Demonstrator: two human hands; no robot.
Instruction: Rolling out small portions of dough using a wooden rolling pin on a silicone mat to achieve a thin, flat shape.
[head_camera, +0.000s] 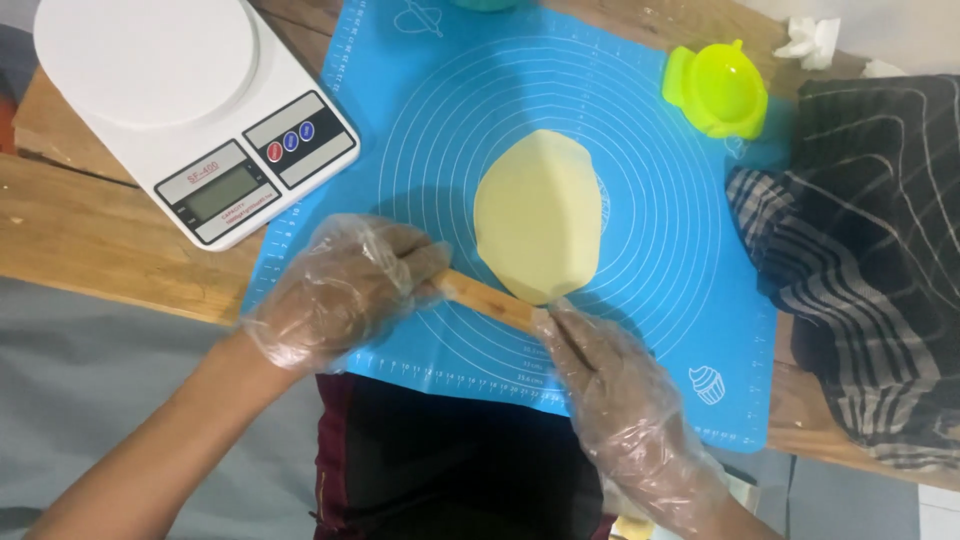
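Your gloved left hand (345, 290) and right hand (610, 385) each grasp a wooden rolling pin (490, 298) touching flattened pale yellow dough (538, 215) on a blue silicone mat (690, 260) covering the wooden table (80, 220).

You have a single view, from the camera on your head: it looks almost straight down, close over the worktop (80, 230), with your own body at the bottom edge.

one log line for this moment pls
left hand: on rolling pin | right hand: on rolling pin | dough: flat oval on blue mat, pin at its near edge | nearby: scale, green mould
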